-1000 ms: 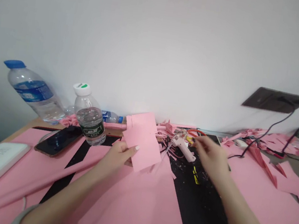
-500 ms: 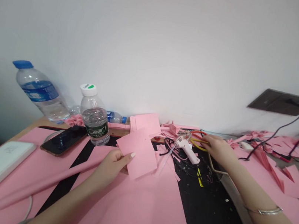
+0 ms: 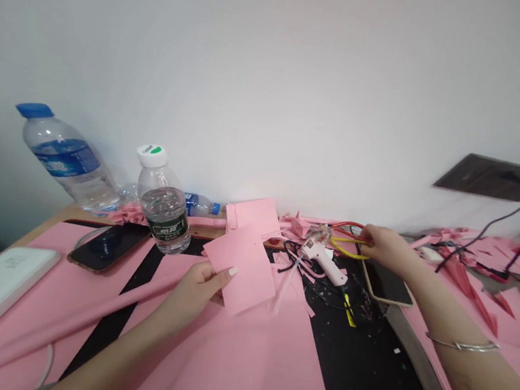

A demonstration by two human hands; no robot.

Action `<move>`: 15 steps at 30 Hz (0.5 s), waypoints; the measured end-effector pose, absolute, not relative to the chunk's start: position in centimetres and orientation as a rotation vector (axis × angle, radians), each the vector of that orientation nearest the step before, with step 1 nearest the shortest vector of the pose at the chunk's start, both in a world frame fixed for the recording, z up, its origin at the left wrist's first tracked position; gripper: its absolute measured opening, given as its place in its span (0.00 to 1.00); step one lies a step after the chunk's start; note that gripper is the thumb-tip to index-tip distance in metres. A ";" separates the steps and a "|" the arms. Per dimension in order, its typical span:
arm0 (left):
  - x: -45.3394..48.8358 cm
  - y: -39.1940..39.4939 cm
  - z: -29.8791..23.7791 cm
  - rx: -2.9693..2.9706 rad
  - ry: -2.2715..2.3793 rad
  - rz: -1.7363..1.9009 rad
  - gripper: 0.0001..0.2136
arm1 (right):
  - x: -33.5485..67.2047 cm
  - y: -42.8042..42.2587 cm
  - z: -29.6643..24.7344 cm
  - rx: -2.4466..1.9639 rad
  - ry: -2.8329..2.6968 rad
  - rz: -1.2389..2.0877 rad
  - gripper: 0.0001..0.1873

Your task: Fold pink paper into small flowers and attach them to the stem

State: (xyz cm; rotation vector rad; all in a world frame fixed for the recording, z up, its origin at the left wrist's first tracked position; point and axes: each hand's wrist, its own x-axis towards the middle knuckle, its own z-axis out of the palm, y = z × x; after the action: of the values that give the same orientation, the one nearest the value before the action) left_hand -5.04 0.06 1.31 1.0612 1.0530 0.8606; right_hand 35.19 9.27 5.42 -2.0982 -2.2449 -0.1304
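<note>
We are pinching a pink paper sheet [image 3: 240, 277] in our left hand [image 3: 194, 293], with the thumb on top, near the middle of the desk. Our right hand [image 3: 386, 246] is stretching out to the right, its fingers gripping red and yellow loops [image 3: 349, 237]; we cannot tell what those loops belong to. A white-and-pink glue gun [image 3: 319, 259] is lying just left of them. Another pink card [image 3: 254, 215] is lying farther away, just behind the held sheet. A green-capped water bottle [image 3: 162, 210] is standing to the left, a smartphone [image 3: 108, 247] is lying beside it, and a second smartphone [image 3: 388, 282] is lying just below our right wrist.
</note>
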 end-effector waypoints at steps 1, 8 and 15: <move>-5.0 0.1 1.2 1.055 1.049 0.861 0.19 | 35.1 9.3 5.9 -2.063 -2.234 -0.094 0.08; -5.0 0.3 0.4 1.001 1.036 0.851 0.20 | 33.2 9.8 9.3 -2.055 -2.035 0.074 0.06; -5.0 0.3 0.0 0.963 0.995 0.895 0.18 | 31.0 9.3 7.6 -2.011 -1.951 0.213 0.07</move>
State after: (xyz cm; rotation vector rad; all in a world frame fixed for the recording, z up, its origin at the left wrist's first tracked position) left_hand -5.04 0.35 -0.02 0.9627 0.9955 0.8953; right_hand 31.04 9.29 7.63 -2.0109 -1.9515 0.2133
